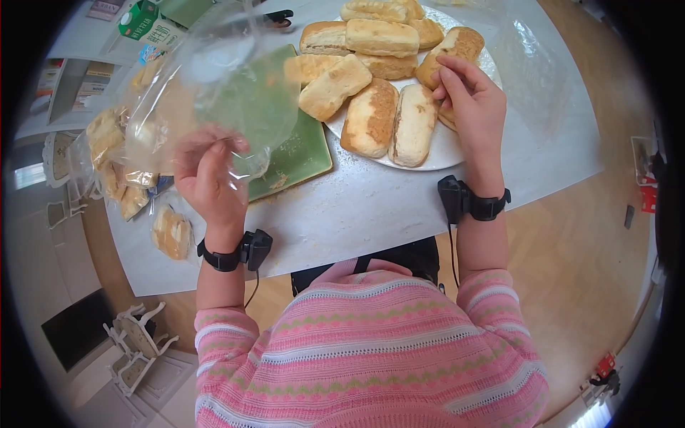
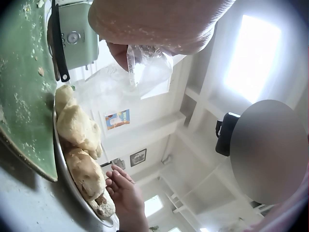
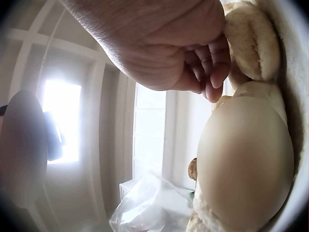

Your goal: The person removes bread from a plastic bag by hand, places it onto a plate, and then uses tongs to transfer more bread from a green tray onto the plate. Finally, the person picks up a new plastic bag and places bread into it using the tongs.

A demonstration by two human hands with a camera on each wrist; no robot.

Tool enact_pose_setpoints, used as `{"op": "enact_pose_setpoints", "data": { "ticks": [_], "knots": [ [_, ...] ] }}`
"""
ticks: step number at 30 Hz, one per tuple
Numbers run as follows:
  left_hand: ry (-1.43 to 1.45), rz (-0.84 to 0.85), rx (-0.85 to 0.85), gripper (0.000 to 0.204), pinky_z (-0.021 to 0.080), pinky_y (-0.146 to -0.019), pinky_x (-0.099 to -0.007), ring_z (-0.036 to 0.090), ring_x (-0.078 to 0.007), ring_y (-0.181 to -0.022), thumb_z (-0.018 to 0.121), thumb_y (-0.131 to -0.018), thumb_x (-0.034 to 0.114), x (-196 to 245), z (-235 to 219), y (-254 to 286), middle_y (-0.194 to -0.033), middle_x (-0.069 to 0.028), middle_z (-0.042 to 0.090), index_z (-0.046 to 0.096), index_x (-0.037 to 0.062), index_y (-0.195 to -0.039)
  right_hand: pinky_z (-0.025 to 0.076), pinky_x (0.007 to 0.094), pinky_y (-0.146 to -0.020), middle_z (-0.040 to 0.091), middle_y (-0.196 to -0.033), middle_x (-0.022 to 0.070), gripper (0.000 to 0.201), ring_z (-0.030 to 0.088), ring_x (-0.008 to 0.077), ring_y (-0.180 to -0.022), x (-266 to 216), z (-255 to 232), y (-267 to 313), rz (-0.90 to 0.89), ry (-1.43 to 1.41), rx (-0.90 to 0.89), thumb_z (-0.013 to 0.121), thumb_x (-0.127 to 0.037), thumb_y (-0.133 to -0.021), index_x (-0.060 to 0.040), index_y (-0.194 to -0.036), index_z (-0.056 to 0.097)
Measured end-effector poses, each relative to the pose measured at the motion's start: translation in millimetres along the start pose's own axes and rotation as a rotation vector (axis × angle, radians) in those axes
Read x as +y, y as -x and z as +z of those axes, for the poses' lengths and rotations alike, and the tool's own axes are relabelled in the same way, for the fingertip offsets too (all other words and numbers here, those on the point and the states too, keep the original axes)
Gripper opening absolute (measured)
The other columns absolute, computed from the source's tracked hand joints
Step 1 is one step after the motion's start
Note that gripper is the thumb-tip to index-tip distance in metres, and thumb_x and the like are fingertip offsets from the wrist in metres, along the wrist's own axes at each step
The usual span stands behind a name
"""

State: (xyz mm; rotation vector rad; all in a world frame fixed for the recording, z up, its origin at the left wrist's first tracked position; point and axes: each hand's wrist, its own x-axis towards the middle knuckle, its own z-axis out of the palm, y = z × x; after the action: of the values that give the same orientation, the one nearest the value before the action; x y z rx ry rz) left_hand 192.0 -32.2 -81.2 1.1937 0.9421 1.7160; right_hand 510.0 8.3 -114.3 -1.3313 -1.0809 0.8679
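Observation:
A clear plastic bag [image 1: 246, 93] spreads over a green tray [image 1: 314, 153]; my left hand [image 1: 210, 175] grips its edge between thumb and fingers. In the left wrist view, part of the bag [image 2: 149, 72] shows below that hand [image 2: 159, 24]. Bread rolls [image 1: 410, 125] are piled on a white plate [image 1: 457, 153]. Over the brown-topped roll [image 1: 460, 46] at the plate's right side is my right hand [image 1: 474, 107], its fingers loosely bent. The left wrist view shows this hand [image 2: 128, 203] beside the rolls, with nothing visible in its fingers; contact with a roll cannot be told.
Bagged bread [image 1: 107, 143] lies at the table's left, with a wrapped piece [image 1: 171, 232] near the front edge. A green and white carton [image 1: 146, 25] and a black handle [image 1: 278, 16] are at the back. More clear plastic [image 1: 535, 71] lies right of the plate.

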Motion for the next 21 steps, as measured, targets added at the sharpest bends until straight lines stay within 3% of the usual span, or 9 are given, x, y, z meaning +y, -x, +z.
{"op": "enact_pose_setpoints", "data": {
  "ticks": [8, 14, 16, 21],
  "knots": [
    [0.062, 0.06, 0.005, 0.008, 0.05, -0.068, -0.0359, 0.058, -0.0237, -0.075, 0.054, -0.085, -0.004, 9, 7, 3, -0.09, -0.0158, 0.06, 0.054, 0.0, -0.092, 0.05, 0.0191, -0.063, 0.07, -0.087, 0.0044, 0.021, 0.063, 0.0061, -0.071, -11, 8, 9, -0.034, -0.06, 0.002, 0.062, -0.007, -0.092, 0.0011, -0.11, 0.067],
    [0.06, 0.059, -0.014, 0.018, 0.049, -0.07, -0.033, 0.06, -0.0225, -0.079, 0.058, -0.084, 0.003, 17, -1, 10, -0.1, -0.0136, 0.059, 0.057, 0.003, -0.101, 0.051, 0.0197, -0.069, 0.069, -0.092, 0.0051, 0.023, 0.063, 0.0077, -0.075, -36, 19, 30, -0.199, -0.046, -0.03, 0.065, -0.005, -0.09, 0.0022, -0.112, 0.066],
    [0.085, -0.003, 0.037, 0.009, 0.05, -0.068, -0.033, 0.059, -0.0214, -0.075, 0.057, -0.085, 0.001, 19, 1, 14, -0.088, -0.0149, 0.06, 0.054, 0.0024, -0.094, 0.051, 0.02, -0.071, 0.068, -0.095, 0.0053, 0.026, 0.062, 0.0074, -0.078, -46, 24, 37, -0.13, -0.082, -0.113, 0.065, -0.004, -0.089, 0.0026, -0.114, 0.064],
    [0.285, -0.148, 0.033, 0.011, 0.051, -0.068, -0.0344, 0.06, -0.0219, -0.077, 0.058, -0.086, 0.002, 12, 8, 28, -0.093, -0.0145, 0.059, 0.053, 0.0036, -0.097, 0.049, 0.0194, -0.072, 0.065, -0.105, 0.0069, 0.043, 0.061, 0.0077, -0.082, -56, 40, 46, -0.099, -0.096, -0.346, 0.068, -0.007, -0.087, 0.0024, -0.127, 0.055]
  ]
}}
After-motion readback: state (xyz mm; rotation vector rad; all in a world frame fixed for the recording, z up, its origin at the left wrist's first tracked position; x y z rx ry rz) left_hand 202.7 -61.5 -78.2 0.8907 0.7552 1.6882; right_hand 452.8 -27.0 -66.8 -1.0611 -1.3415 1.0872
